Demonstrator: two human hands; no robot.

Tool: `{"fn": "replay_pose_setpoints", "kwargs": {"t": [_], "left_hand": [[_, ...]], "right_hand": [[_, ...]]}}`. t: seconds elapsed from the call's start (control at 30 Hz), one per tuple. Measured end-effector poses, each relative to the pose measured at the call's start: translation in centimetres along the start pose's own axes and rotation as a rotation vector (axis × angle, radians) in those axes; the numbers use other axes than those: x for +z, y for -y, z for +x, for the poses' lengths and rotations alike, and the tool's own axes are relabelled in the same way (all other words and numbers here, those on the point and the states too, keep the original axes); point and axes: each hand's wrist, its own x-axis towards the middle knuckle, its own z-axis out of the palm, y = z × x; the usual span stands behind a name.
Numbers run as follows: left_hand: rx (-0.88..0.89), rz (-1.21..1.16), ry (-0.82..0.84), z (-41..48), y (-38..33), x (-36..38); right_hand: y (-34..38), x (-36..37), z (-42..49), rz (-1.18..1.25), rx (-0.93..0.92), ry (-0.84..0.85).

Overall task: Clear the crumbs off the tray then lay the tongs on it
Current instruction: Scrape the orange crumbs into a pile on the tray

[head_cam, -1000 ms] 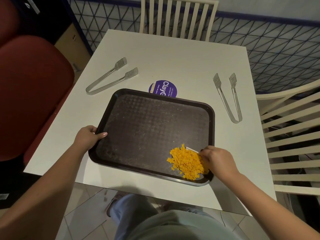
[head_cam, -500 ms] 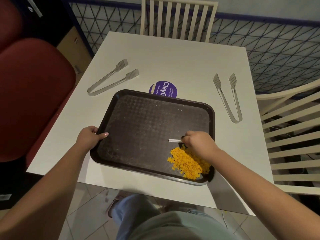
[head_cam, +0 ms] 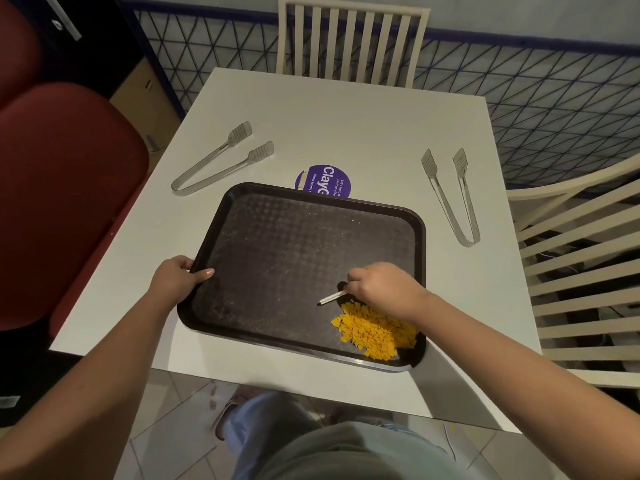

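We note our right hand [head_cam: 379, 289] closed over one end of a thin white stick [head_cam: 331, 298], its free end pointing left and toward us, low over the tray floor. What the stick is, we cannot tell. The yellow crumbs [head_cam: 377, 331] sit in one heap just on the near side of this hand, packed into the tray's near right corner and touching the rim there. Judgement: the sweep is not finished; the heap has to leave over that near right edge, so the stroke should run from the hand toward us.

Our left hand [head_cam: 178, 276] clamps the left rim of the tray [head_cam: 304, 199], thumb over the lip, fingers underneath and hidden. The tray lies skewed on the white table [head_cam: 346, 126]; its near right corner appears to overhang the table edge.

Two pairs of tongs wait on the table, both off the tray. The right tongs [head_cam: 450, 195] lie beyond the right hand, long axis running away from us, tips far. The left tongs [head_cam: 221, 159] lie beyond the left hand, angled, tips far-right. Each hand is nearer its own pair. A purple sticker [head_cam: 323, 180] shows just behind the tray's far rim.
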Motion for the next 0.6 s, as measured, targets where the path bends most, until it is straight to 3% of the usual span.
{"fn": "replay_pose_setpoints", "kwargs": {"t": [0.3, 0.6], "left_hand": [[0.011, -0.017, -0.02, -0.2, 0.0, 0.1], [0.017, -0.025, -0.033, -0.1, 0.3, 0.2]], "right_hand": [[-0.7, 0.0, -0.1, -0.104, -0.375, 0.085], [-0.5, -1.7, 2.3, -0.107, -0.469, -0.037]]}}
